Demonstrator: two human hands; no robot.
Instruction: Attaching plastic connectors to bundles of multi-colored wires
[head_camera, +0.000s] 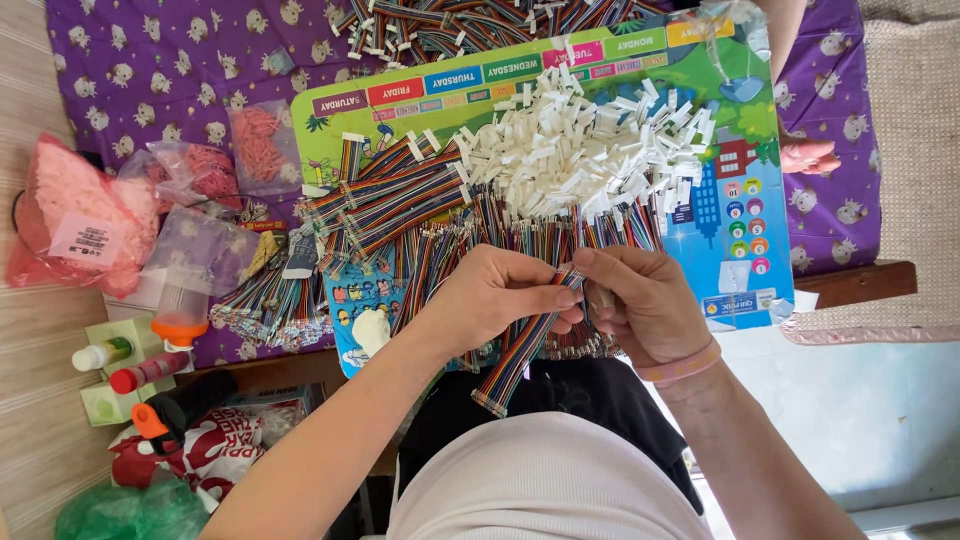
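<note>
Both hands meet over the lap. The left hand is closed in a pinch on one flat rainbow ribbon cable, thumb and forefinger clamped near its upper end, so the strip hangs slantwise down to a connector end just above the white shirt. The right hand is curled, fingertips touching the same cable's top end where the left grips it, which looks like a hold that steadies the end for fine work. Whether the right hand also has a small part tucked in it cannot be told.

Just beyond the hands, on a colourful board, lies a heap of white connectors, far too many to count, close within reach. Finished-looking cables fan out left of it, dozens. Three clear bags of pink parts sit further left, and another person's hand rests at the board's right edge.
</note>
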